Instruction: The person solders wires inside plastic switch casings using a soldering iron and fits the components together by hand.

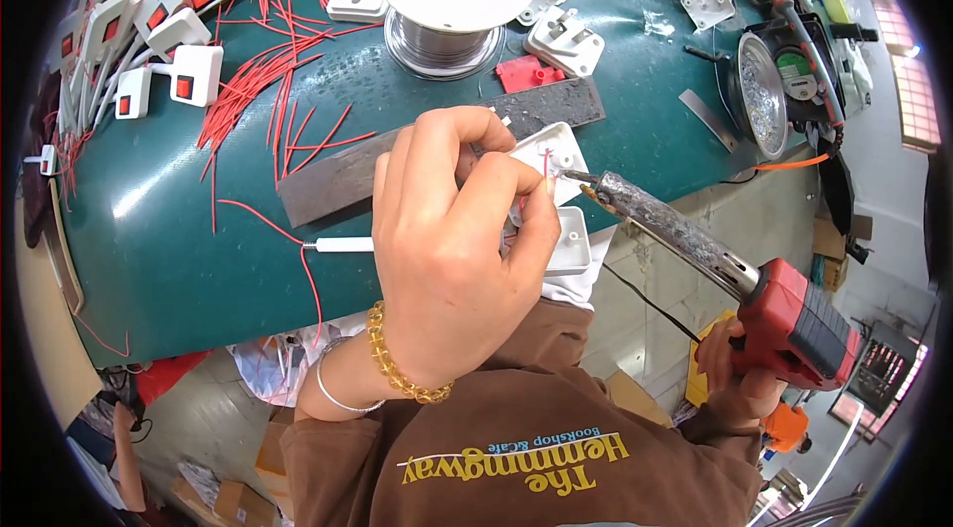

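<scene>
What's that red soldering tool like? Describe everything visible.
The soldering tool has a red, plastic-looking handle with a black ribbed panel, a scuffed, slotted metal barrel and a narrow dark tip. The right hand holds it by the handle, slanting up leftward, tip at the white casing; contact is unclear.

Soldering iron (pixel 700 247) — right of housing (pixel 565 148) (bar (pixel 338 176) behind).
</scene>
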Available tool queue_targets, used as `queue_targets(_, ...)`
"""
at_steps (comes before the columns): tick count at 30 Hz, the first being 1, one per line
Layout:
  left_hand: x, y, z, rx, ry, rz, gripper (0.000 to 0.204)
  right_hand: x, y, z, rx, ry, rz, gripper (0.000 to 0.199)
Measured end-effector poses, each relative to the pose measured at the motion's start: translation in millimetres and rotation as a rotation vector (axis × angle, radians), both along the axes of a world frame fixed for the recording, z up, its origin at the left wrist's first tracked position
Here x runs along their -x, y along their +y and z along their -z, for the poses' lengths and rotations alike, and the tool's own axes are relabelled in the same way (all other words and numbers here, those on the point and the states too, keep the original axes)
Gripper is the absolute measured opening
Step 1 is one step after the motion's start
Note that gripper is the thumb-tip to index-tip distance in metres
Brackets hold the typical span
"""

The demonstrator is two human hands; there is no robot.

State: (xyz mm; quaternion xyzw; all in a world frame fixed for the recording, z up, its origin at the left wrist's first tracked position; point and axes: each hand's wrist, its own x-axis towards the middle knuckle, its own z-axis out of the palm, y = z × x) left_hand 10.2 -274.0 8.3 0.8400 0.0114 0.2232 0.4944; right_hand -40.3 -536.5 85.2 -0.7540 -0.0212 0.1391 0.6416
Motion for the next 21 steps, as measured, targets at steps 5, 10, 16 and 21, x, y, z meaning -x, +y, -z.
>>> queue_targets(5, 0.6, -2.4, 0.1, -0.006, -0.010, -0.009, 0.018, 8.6, -17.1, -7.4, 0.476, -0.118, 0.120, 0.066)
queue_targets(10, 0.3, -2.6, 2.3, -0.002, -0.017, -0.014, 0.018, 3.1, 14.5, -16.4, 0.211, -0.057, 0.260, 0.055)
queue_targets(16, 0.7, 0.5, -2.7, 0.022, 0.000, 0.022, 0.017, 0.2, -37.5, -16.2, 0.168, 0.001, -0.059, 0.051)
queue_targets(21, -1.6, 2.8, -2.9, 0.033, 0.029, 0.047, 0.015, 5.8, -13.8, -13.4, 0.405, -0.082, 0.087, 0.063)
